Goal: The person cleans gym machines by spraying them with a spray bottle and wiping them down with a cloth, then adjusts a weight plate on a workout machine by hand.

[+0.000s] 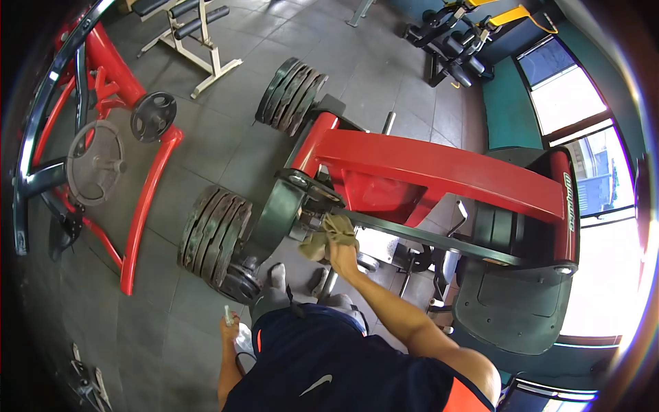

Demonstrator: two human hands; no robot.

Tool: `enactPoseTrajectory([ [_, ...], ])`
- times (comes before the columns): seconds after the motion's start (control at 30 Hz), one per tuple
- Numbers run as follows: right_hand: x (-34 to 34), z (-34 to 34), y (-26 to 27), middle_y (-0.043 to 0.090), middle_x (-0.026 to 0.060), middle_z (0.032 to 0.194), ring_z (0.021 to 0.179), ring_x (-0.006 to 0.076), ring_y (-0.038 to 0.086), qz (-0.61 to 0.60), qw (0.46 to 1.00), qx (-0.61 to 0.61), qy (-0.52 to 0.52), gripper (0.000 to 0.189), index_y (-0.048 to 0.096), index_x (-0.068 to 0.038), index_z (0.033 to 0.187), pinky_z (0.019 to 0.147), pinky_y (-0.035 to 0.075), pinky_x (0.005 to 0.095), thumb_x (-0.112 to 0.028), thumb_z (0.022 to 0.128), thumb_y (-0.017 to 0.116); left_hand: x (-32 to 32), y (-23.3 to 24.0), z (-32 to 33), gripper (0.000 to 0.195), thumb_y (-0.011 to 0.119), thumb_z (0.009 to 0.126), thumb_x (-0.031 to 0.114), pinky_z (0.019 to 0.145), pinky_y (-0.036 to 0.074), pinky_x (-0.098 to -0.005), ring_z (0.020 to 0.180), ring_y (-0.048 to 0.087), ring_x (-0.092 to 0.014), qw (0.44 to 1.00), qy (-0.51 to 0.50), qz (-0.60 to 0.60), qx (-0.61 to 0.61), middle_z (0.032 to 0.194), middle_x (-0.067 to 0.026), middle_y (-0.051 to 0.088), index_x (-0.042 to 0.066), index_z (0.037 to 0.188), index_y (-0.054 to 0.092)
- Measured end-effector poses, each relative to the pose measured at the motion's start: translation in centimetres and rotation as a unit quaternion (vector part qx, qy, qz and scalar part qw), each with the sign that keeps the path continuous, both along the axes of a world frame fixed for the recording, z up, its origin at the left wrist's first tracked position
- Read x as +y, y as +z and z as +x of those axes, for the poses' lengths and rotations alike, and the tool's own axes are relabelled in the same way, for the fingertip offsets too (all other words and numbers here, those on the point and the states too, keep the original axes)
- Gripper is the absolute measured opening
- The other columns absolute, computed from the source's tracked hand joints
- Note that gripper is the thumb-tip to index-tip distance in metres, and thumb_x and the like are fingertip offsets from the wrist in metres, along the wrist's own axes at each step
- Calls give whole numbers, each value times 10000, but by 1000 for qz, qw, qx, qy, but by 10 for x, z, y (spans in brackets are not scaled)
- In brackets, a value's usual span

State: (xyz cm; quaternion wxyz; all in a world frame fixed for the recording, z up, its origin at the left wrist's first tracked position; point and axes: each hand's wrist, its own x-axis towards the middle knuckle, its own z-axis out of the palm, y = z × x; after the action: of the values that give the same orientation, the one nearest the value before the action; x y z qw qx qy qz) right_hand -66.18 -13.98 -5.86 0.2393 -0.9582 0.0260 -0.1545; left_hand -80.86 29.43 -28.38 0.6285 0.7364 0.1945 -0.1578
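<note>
My right hand (343,253) is closed around a bunched olive cloth (337,232). The cloth is up against the dark lower frame of a red plate-loaded weight machine (443,159), close to its black side rail (427,237). Low at my left side, my left hand (229,325) grips a clear spray bottle (244,339) with a whitish nozzle; part of the bottle is hidden by the hand and my body. Thick stacks of worn weight plates, a near stack (213,234) and a far stack (291,95), sit on the machine's left end.
Another red machine (149,206) with round plates stands on the left. A cream-framed bench (206,51) is beyond it. Black pads (515,304) edge the weight machine's right end, near bright windows (602,278). Yellow-and-black equipment (458,46) stands at the far wall.
</note>
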Motion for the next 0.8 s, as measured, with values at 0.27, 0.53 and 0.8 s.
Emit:
enactPoseTrajectory([
  [0.27,2,-17,-7,527,245,1216,1196,362,474,-150,989,1,3,360,561,20,1175,1032,365,426,-143,858,508,-23,30,98,213,668,713,95,569,454,-264,610,535,-104,996,-87,23,23,718,-5,584,47,920,649],
  [0.53,-37,-75,-162,594,119,1173,984,262,616,713,566,108,-400,416,554,-13,1169,842,516,393,-329,1015,332,-41,68,90,189,672,741,119,601,461,-258,656,559,-100,991,-129,41,0,745,-11,600,48,915,650],
  [0.8,19,34,-74,602,53,1012,869,193,600,765,474,-87,-427,261,561,-64,1091,768,501,315,-273,966,466,16,58,15,177,643,740,98,559,451,-262,623,549,-109,987,-54,91,119,717,-10,585,45,909,647],
])
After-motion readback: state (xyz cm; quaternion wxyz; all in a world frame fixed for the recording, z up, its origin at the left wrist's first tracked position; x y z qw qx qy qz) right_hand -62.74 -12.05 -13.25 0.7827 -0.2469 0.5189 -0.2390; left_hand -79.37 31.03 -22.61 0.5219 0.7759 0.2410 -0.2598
